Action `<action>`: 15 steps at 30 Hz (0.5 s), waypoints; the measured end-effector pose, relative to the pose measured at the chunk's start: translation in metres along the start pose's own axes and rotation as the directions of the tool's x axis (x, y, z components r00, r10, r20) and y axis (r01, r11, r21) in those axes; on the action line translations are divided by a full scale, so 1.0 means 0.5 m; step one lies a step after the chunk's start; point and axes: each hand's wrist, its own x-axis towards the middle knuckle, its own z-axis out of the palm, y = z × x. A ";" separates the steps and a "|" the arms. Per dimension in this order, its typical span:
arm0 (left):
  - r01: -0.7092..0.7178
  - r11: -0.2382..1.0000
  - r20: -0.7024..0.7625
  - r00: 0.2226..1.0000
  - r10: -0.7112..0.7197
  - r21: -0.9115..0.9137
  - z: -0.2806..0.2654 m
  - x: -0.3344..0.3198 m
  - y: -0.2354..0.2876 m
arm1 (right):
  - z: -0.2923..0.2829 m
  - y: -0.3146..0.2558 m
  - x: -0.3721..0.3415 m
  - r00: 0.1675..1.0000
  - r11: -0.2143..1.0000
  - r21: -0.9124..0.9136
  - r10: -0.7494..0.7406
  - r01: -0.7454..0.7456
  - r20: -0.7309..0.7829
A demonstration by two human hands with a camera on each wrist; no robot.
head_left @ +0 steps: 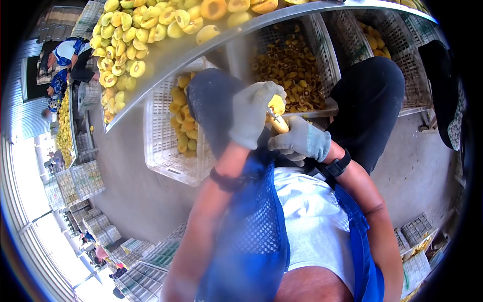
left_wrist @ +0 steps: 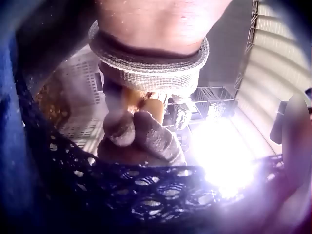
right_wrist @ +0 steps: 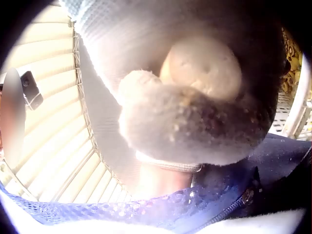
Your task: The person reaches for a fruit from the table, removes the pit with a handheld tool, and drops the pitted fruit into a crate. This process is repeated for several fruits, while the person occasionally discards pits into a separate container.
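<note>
In the head view my gloved left hand [head_left: 249, 113] holds a yellow peach [head_left: 276, 103] between thumb and fingers, above the lap. My gloved right hand [head_left: 305, 138] grips the wooden handle [head_left: 279, 126] of a small metal-ended tool. Its metal end [head_left: 272, 116] meets the underside of the peach. The rounded butt of the handle [right_wrist: 207, 68] shows within the right hand's curled fingers [right_wrist: 190, 126] in the right wrist view. From the left wrist, the glove cuff [left_wrist: 151, 80] hides most of the left hand, and part of the handle [left_wrist: 155, 109] appears beyond it.
A metal-edged table [head_left: 216, 38] heaped with peach halves [head_left: 136, 38] stands in front. Below it, a crate [head_left: 327, 55] holds small dark-yellow pieces [head_left: 292, 70]. Left of the knee, a white crate [head_left: 161, 141] contains peaches [head_left: 186, 126]. People [head_left: 65, 55] work at far left.
</note>
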 end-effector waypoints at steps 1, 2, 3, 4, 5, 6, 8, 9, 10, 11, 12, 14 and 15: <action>-0.008 1.000 0.001 1.000 0.008 -0.006 0.001 0.003 -0.006 | 0.001 0.002 0.000 0.999 0.999 -0.031 -0.014 0.013 -0.030; 0.039 0.998 0.008 0.999 -0.039 0.041 0.003 0.006 0.000 | 0.005 0.003 0.001 0.998 0.998 -0.063 -0.030 0.026 -0.059; 0.082 0.993 0.011 0.996 -0.084 0.089 0.005 0.010 0.013 | 0.008 0.003 0.004 0.995 0.995 -0.097 -0.047 0.039 -0.086; 0.127 0.982 0.011 0.992 -0.129 0.137 0.006 0.013 0.022 | 0.010 0.004 0.006 0.993 0.992 -0.121 -0.041 0.027 -0.109; 0.126 0.976 0.021 0.991 -0.132 0.179 0.006 0.017 0.025 | 0.011 0.003 0.008 0.991 0.989 -0.144 -0.034 0.014 -0.132; 0.126 0.967 0.031 0.990 -0.136 0.219 0.005 0.021 0.028 | 0.013 0.004 0.011 0.988 0.986 -0.168 -0.026 0.000 -0.154; 0.049 0.977 0.017 0.998 -0.054 0.209 0.005 0.016 0.022 | 0.002 0.013 0.011 0.996 0.999 -0.035 -0.028 0.025 -0.090; -0.030 0.986 -0.009 0.999 0.032 0.161 0.009 0.008 0.011 | -0.001 0.014 0.011 0.998 0.999 0.033 -0.034 0.036 -0.058; -0.110 0.987 -0.039 0.993 0.116 0.116 0.014 0.002 0.002 | -0.003 0.011 0.008 1.000 0.999 0.040 -0.031 0.031 -0.004; -0.105 0.994 -0.075 0.991 0.108 0.034 0.021 -0.002 -0.005 | 0.001 -0.001 -0.002 0.998 0.998 0.049 -0.029 0.026 0.049; -0.102 0.994 -0.109 0.989 0.096 -0.049 0.028 -0.005 -0.011 | 0.002 -0.008 -0.007 0.995 0.998 0.057 -0.026 0.021 0.100; -0.074 0.988 -0.099 0.993 0.061 -0.138 0.030 -0.009 -0.016 | 0.002 -0.007 -0.006 0.997 0.999 0.025 -0.028 0.026 0.069; -0.053 0.989 -0.056 0.997 0.045 -0.140 0.023 -0.004 -0.013 | 0.002 -0.008 -0.006 0.998 1.000 0.003 -0.028 0.028 0.058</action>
